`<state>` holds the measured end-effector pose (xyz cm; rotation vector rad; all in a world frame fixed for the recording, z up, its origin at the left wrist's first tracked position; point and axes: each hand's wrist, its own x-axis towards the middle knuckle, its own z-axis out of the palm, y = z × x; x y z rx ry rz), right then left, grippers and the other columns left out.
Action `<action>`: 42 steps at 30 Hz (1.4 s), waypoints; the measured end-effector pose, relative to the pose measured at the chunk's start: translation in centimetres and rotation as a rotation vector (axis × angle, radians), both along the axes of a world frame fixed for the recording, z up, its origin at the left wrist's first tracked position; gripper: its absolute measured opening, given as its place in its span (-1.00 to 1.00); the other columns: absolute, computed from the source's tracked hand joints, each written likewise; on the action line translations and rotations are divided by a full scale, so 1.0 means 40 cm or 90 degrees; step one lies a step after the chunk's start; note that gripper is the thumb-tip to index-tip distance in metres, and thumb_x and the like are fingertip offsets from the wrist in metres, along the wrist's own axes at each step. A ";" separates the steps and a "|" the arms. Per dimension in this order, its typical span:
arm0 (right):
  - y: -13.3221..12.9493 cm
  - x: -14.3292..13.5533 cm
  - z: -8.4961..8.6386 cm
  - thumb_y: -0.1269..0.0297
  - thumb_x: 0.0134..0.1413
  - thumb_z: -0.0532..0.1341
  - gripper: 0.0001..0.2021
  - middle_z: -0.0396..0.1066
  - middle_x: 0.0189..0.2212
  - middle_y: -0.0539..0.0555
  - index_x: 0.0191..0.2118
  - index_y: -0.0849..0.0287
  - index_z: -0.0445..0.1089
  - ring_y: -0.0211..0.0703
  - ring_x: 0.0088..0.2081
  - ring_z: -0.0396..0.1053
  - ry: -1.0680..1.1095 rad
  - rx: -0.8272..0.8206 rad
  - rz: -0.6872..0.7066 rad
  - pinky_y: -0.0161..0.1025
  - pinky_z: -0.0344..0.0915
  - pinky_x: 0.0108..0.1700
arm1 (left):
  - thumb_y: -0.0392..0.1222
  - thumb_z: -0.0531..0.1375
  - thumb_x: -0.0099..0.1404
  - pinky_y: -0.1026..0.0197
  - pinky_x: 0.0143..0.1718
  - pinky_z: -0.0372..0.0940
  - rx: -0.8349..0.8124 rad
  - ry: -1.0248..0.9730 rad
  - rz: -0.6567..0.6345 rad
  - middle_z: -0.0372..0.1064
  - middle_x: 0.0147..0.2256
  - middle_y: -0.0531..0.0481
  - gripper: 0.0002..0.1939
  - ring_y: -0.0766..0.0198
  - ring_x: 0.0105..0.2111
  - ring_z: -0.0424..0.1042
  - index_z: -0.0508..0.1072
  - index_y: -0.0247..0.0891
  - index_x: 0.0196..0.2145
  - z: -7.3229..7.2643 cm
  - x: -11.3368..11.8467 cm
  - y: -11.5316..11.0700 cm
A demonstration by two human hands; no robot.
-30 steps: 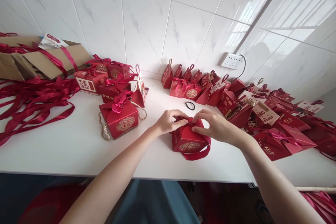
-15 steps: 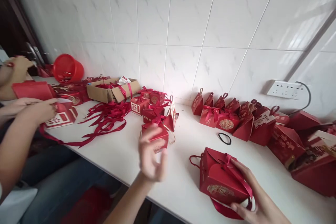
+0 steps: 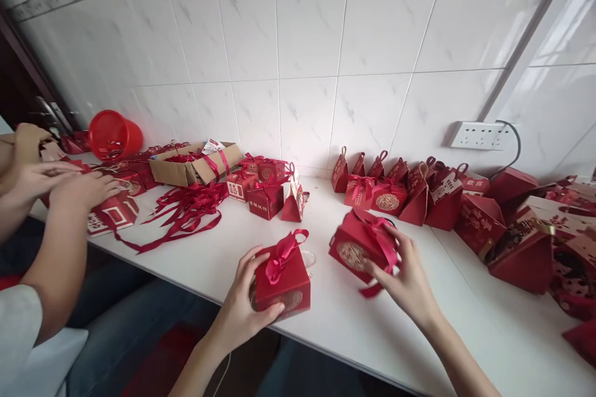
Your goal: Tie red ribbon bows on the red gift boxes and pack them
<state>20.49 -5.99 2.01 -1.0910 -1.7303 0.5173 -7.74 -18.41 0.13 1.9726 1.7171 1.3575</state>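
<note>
My left hand [image 3: 244,301] grips a red gift box [image 3: 293,282] with a ribbon bow on top, a gold round emblem and a cord loop at its far side. Thumb and fingers press on two of its sides, near the front of the white table [image 3: 321,329]. My right hand [image 3: 403,267] is closed on another red gift box [image 3: 351,248], which is tilted, with its gold emblem facing front and a loose ribbon end hanging below. A black band, mostly hidden, lies behind this second box.
Several finished-looking red boxes [image 3: 265,201] with bows stand at centre back, and more line the wall [image 3: 440,198] at right. Loose red ribbons [image 3: 190,214] lie left of centre, near a cardboard box [image 3: 177,170] and a red bucket [image 3: 115,136]. A co-worker's hands [image 3: 84,189] work at far left.
My left hand has come down and closed on the bowed box, now nearer the table's front. My right hand has lifted its box and carried it back and left, turning it.
</note>
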 end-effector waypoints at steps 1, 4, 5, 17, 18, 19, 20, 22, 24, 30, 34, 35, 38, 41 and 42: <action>0.010 -0.025 0.024 -0.01 -0.08 0.28 -0.30 0.14 0.02 0.24 0.18 0.07 0.09 0.14 -0.02 0.31 0.016 -0.008 0.016 0.17 0.32 0.00 | -0.11 0.23 0.15 -0.01 0.03 0.32 0.007 0.006 -0.015 -0.02 0.19 -0.18 -0.37 -0.05 0.20 0.13 0.10 -0.02 0.15 0.001 0.004 -0.024; 0.033 -0.127 0.087 0.00 -0.10 0.30 -0.30 0.16 0.02 0.25 0.16 0.10 0.11 0.16 0.06 0.22 0.017 0.052 0.060 0.19 0.25 0.08 | -0.11 0.26 0.10 -0.03 0.02 0.33 0.042 0.039 -0.023 0.04 0.17 -0.19 -0.33 -0.08 0.17 0.17 0.13 -0.02 0.15 -0.002 0.003 -0.086; 0.039 -0.169 0.100 0.01 -0.10 0.30 -0.30 0.15 0.04 0.24 0.16 0.09 0.10 0.15 0.09 0.19 0.015 0.068 0.088 0.18 0.22 0.11 | -0.09 0.27 0.10 -0.04 0.03 0.32 0.059 0.054 -0.024 0.06 0.16 -0.20 -0.32 -0.09 0.16 0.19 0.14 -0.04 0.15 -0.004 -0.001 -0.105; 0.056 -0.509 -0.040 0.21 -0.24 0.37 -0.06 0.05 0.16 0.35 0.28 0.18 -0.08 0.25 0.24 0.05 -0.037 -0.077 0.328 0.14 0.13 0.18 | 0.10 0.20 0.14 -0.12 0.00 0.32 0.187 0.076 0.084 0.03 0.16 -0.26 -0.33 -0.16 0.14 0.19 0.16 -0.15 0.15 0.022 -0.041 -0.198; 0.055 -0.482 -0.040 0.16 -0.23 0.37 -0.08 0.03 0.18 0.34 0.27 0.18 -0.05 0.23 0.27 -0.01 -0.030 -0.065 0.331 0.12 0.10 0.21 | 0.07 0.20 0.13 -0.13 0.01 0.31 0.182 0.067 0.083 0.03 0.17 -0.26 -0.34 -0.17 0.14 0.19 0.16 -0.15 0.15 0.027 -0.040 -0.193; 0.052 -0.447 -0.035 0.11 -0.20 0.34 -0.15 0.05 0.19 0.33 0.24 0.17 0.02 0.21 0.27 0.00 -0.016 -0.065 0.319 0.11 0.10 0.21 | 0.05 0.21 0.13 -0.15 0.02 0.29 0.176 0.054 0.079 0.02 0.17 -0.26 -0.34 -0.18 0.15 0.18 0.16 -0.14 0.15 0.030 -0.036 -0.186; 0.046 -0.405 -0.027 0.05 -0.14 0.30 -0.26 0.11 0.16 0.32 0.18 0.15 0.11 0.20 0.23 0.08 0.003 -0.083 0.287 0.12 0.14 0.17 | 0.03 0.22 0.12 -0.17 0.04 0.27 0.171 0.040 0.069 0.02 0.17 -0.26 -0.34 -0.18 0.15 0.17 0.16 -0.14 0.15 0.033 -0.031 -0.175; 0.023 -0.311 -0.005 -0.05 0.00 0.18 -0.45 0.20 0.10 0.30 0.07 0.14 0.23 0.17 0.10 0.28 0.070 -0.159 0.204 0.14 0.29 0.02 | 0.01 0.23 0.11 -0.19 0.08 0.22 0.168 0.010 0.042 0.01 0.18 -0.25 -0.33 -0.18 0.16 0.15 0.15 -0.12 0.15 0.035 -0.009 -0.142; -0.015 -0.217 0.015 -0.09 0.05 0.13 -0.53 0.32 0.01 0.27 -0.04 0.14 0.30 0.13 0.01 0.36 0.129 -0.213 0.132 0.12 0.33 -0.03 | -0.03 0.24 0.10 -0.17 0.10 0.20 0.176 -0.009 0.020 0.00 0.18 -0.24 -0.32 -0.15 0.17 0.14 0.13 -0.10 0.15 0.033 0.030 -0.094; -0.163 -0.010 0.004 -0.08 0.10 0.13 -0.63 0.33 0.01 0.21 -0.18 0.13 0.34 0.06 0.01 0.34 0.264 -0.182 -0.093 0.08 0.32 0.00 | 0.03 0.23 0.13 -0.25 0.05 0.18 0.084 0.081 0.104 -0.04 0.20 -0.34 -0.20 -0.24 0.15 0.12 -0.02 -0.18 0.23 0.012 0.229 -0.005; -0.211 0.063 -0.033 -0.04 0.14 0.12 -0.67 0.31 0.03 0.19 -0.16 0.12 0.35 0.04 0.01 0.33 0.273 -0.184 -0.141 0.08 0.32 0.02 | 0.02 0.12 0.22 -0.11 -0.05 0.26 0.089 0.048 -0.038 0.16 0.04 -0.31 -0.24 -0.08 -0.02 0.29 -0.10 -0.23 0.26 0.001 0.309 -0.053; -0.215 0.075 -0.039 -0.02 0.15 0.11 -0.67 0.31 0.02 0.18 -0.16 0.12 0.35 0.03 0.01 0.33 0.275 -0.178 -0.140 0.07 0.32 0.01 | -0.03 0.08 0.25 -0.04 -0.10 0.29 0.115 0.009 -0.069 0.21 -0.05 -0.25 -0.32 0.01 -0.10 0.32 -0.05 -0.23 0.24 0.000 0.314 -0.059; -0.215 0.098 -0.047 0.01 0.18 0.10 -0.71 0.34 -0.04 0.16 -0.17 0.11 0.36 0.01 0.02 0.32 0.267 -0.158 -0.130 0.05 0.33 0.01 | -0.16 0.08 0.26 0.06 -0.14 0.29 0.140 -0.088 -0.066 0.21 -0.16 -0.14 -0.51 0.15 -0.20 0.32 0.12 -0.19 0.13 0.000 0.308 -0.038; -0.210 0.107 -0.043 0.06 0.20 0.09 -0.74 0.36 -0.09 0.15 -0.17 0.12 0.35 -0.03 -0.02 0.34 0.227 -0.144 -0.101 0.00 0.34 0.00 | -0.13 0.14 0.25 0.06 -0.08 0.27 0.046 -0.184 0.007 0.22 -0.08 -0.15 -0.56 0.14 -0.13 0.31 0.18 -0.16 0.07 0.008 0.295 0.020; -0.210 0.108 -0.039 0.08 0.22 0.08 -0.75 0.37 -0.10 0.15 -0.16 0.12 0.35 -0.04 -0.03 0.35 0.206 -0.133 -0.088 -0.02 0.35 -0.01 | -0.09 0.15 0.24 0.07 -0.08 0.27 -0.002 -0.223 0.021 0.24 -0.06 -0.15 -0.55 0.14 -0.12 0.32 0.19 -0.16 0.07 0.012 0.293 0.038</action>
